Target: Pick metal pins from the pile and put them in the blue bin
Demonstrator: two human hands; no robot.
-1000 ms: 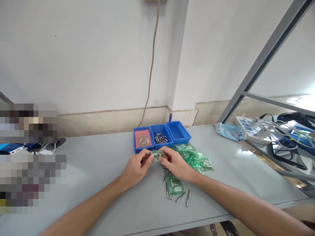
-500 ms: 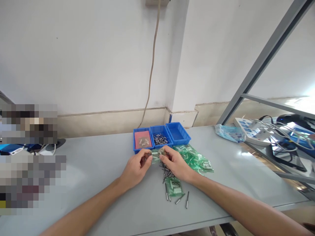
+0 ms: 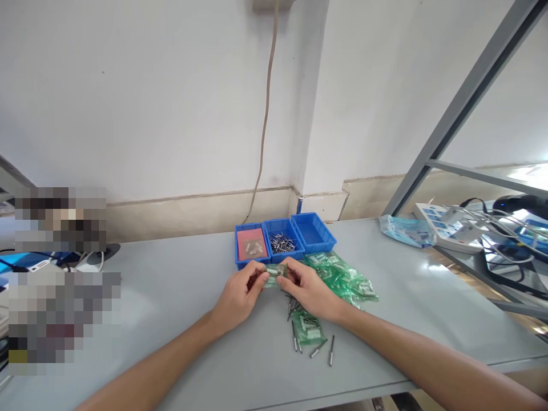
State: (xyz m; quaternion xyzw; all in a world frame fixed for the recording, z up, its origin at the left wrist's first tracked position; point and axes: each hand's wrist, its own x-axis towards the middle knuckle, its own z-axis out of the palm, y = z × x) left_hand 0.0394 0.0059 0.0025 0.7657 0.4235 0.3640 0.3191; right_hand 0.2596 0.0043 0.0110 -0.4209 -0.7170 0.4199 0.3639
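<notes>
Between my two hands is a small green plastic bag (image 3: 274, 275) with pale, rod-like pieces in it. My left hand (image 3: 242, 294) pinches its left side, and my right hand (image 3: 308, 288) grips its right side. Under and in front of my right hand lie loose metal pins (image 3: 331, 350) and another small green bag (image 3: 309, 329) of parts. Several larger green bags (image 3: 342, 277) lie just right of my right hand. Beyond the hands stand three blue bins: one with a pink sheet (image 3: 252, 235) and a clear bag, one of metal pins (image 3: 282, 244), and a bare bin (image 3: 314, 231).
A light blue plastic packet (image 3: 406, 230), a white power strip (image 3: 447, 231) and tangled cables lie at the right by a grey metal frame (image 3: 454, 103). A wall borders the grey table (image 3: 180, 285) at the back. Blurred-out items are at the left.
The camera view has shifted slightly, moving everything a little to the right. Both hands still hold the small green bag, which has turned slightly between the fingers.
</notes>
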